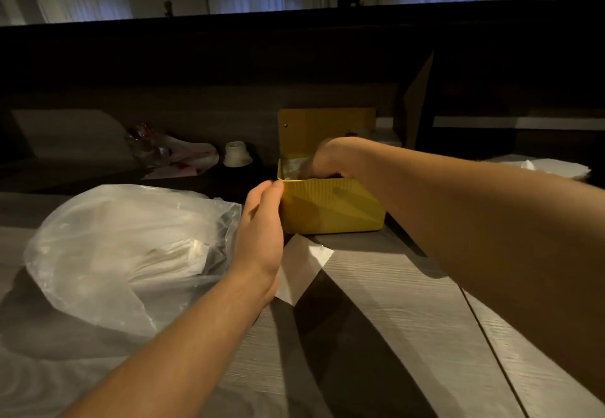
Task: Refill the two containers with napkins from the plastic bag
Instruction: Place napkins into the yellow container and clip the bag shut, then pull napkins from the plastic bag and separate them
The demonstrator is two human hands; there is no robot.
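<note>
Box: the yellow box (330, 208) stood near the table's (409, 313) far edge, lid (327, 129) hinged up and back so the top was clear for filling.
Left hand: the left hand (262, 221) had its fingertips on the box's near-left corner, fingers fairly straight, probably to steady the box against the push.
Right hand: the right hand (330, 159) reached down into the box from the right; its fingers were hidden inside, so I could not tell whether it held napkins or only pressed them down.
Bag: the plastic bag (108, 247) lay left of the box, mouth turned towards it, a white stack of napkins (170, 260) inside, close for the next handful.
Loose napkin: a napkin (304, 270) lay flat just in front of the box.
Second container: not clearly visible.
</note>
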